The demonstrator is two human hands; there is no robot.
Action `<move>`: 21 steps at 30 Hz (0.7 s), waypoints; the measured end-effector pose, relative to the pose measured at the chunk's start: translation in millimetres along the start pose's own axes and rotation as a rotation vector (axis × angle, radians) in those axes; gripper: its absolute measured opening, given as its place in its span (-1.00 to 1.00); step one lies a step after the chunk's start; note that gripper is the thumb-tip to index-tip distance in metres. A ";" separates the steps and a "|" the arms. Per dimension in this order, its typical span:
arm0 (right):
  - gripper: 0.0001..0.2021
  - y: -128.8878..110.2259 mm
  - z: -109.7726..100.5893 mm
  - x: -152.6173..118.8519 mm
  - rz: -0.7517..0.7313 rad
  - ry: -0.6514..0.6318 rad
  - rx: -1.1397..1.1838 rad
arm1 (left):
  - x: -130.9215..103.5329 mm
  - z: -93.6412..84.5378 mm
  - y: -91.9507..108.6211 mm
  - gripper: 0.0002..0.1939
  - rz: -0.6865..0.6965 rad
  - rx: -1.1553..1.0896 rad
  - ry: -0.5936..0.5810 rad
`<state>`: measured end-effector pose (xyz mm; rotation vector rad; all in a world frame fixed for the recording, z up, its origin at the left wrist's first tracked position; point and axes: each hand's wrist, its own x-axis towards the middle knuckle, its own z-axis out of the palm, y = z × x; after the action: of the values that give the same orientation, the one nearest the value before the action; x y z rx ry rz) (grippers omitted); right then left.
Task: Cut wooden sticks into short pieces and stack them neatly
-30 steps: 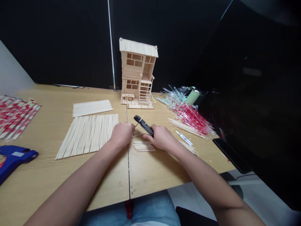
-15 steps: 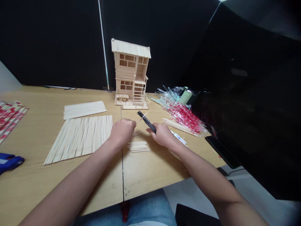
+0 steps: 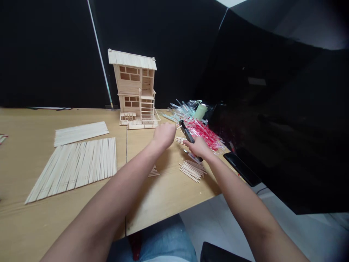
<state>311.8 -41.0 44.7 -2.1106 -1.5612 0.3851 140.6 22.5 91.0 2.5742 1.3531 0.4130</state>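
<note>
My right hand (image 3: 200,146) is closed around a black cutting tool (image 3: 187,131), whose head points up and to the left. My left hand (image 3: 165,134) is closed on a thin wooden stick (image 3: 179,127), and the stick's end lies at the tool's head. Just below the tool is a pile of short sticks (image 3: 192,170). Another group of short sticks (image 3: 154,171) is partly hidden by my left forearm. Behind my left hand stands a two-storey stick house (image 3: 136,87) with a sloped roof.
Two flat panels of sticks lie at the left, a large one (image 3: 76,165) and a smaller one (image 3: 81,133). Red and clear plastic wrappers (image 3: 205,133) are heaped at the right beside a green cylinder (image 3: 200,111). A black flat device (image 3: 242,169) lies at the right edge.
The view has turned to the right. Both hands have moved right, towards the wrappers, still holding the stick and the tool. The pile of short sticks near my right hand now shows.
</note>
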 end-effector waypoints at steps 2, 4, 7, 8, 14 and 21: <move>-0.63 6.8 -10.6 3.6 0.068 -0.090 0.061 | 0.7 1.0 -7.3 -0.72 -0.022 0.079 0.010; -0.62 12.5 -17.5 6.2 0.105 -0.125 0.101 | -4.7 0.0 -24.3 -0.76 -0.056 0.130 -0.019; -0.61 17.4 -19.8 10.2 0.117 -0.105 0.086 | -22.8 -4.5 -61.5 -0.78 -0.157 0.226 -0.085; -0.61 17.9 -18.7 12.3 0.119 -0.091 0.069 | -30.9 -6.2 -74.9 -0.79 -0.187 0.245 -0.114; -0.81 15.2 -2.6 29.7 0.069 0.039 -0.161 | -80.4 -6.8 -126.3 -0.79 -0.264 0.229 -0.201; -0.70 16.5 10.3 31.8 0.024 -0.006 -0.325 | -98.8 6.4 -116.0 -0.75 -0.210 0.126 -0.181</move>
<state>330.0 -12.4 29.1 -2.3718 -1.6979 0.1524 -0.1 5.3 34.6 2.4589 1.6064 0.0598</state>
